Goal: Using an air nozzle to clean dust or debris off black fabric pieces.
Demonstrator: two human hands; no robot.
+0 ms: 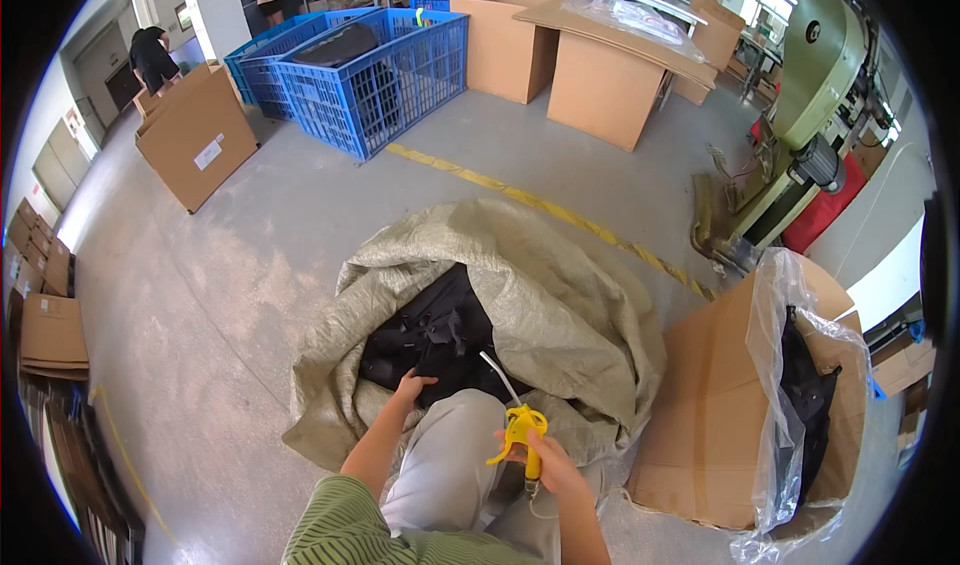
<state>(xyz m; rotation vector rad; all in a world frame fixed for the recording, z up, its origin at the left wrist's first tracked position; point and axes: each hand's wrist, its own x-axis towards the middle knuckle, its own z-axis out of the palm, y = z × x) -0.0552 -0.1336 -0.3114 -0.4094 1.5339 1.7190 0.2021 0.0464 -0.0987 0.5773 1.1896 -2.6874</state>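
A large beige woven sack (570,305) lies on the floor before me, its mouth gaping and edges folded back. Inside it are black fabric bags (430,325) with straps; how many I cannot tell. My left hand (415,382) grips the near edge of the black fabric, thumb on top and the other fingers mostly hidden. In my right hand (545,460) is a yellow air blow gun (522,423), fingers wrapped round its handle. Its thin pale nozzle tilts up and left over the sack's mouth. A pale hose hangs below the handle.
Close on the right stands an open cardboard box (700,405), lined with clear plastic and holding black items (808,385). A green machine (820,65) rises beyond it. Blue crates (430,65) and more cartons (605,85) stand across a yellow floor line (540,203). Two people are far left.
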